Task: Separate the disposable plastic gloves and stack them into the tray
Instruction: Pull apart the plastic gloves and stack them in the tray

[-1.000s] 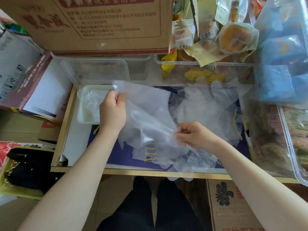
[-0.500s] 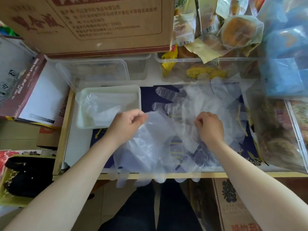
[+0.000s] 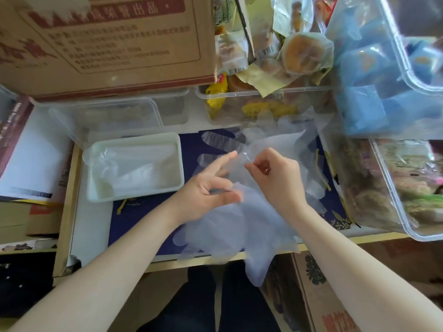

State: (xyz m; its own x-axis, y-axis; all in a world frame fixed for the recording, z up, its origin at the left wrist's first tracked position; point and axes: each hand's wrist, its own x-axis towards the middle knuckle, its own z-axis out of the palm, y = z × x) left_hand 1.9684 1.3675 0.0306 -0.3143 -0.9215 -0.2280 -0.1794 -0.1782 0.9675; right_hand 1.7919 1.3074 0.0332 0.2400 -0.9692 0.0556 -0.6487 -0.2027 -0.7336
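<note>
We note the white tray (image 3: 134,167) at left on the desk (image 3: 92,226), gloves already inside. Our left hand (image 3: 211,190) and right hand (image 3: 275,178) each pinch one clear plastic glove (image 3: 239,226) above the loose glove pile (image 3: 271,149).

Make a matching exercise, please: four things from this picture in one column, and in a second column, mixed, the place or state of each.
Things:
1. white rectangular plastic tray
2. thin clear plastic glove between the hands
3. large brown cardboard box
4. clear plastic tub of wrapped pastries

Places or states:
A. far right of the table, at the back
B. hangs over the near table edge
C. left of both hands, some gloves inside
D. far left, at the back, printed with red text

Pairs: 1-C, 2-B, 3-D, 4-A
</note>
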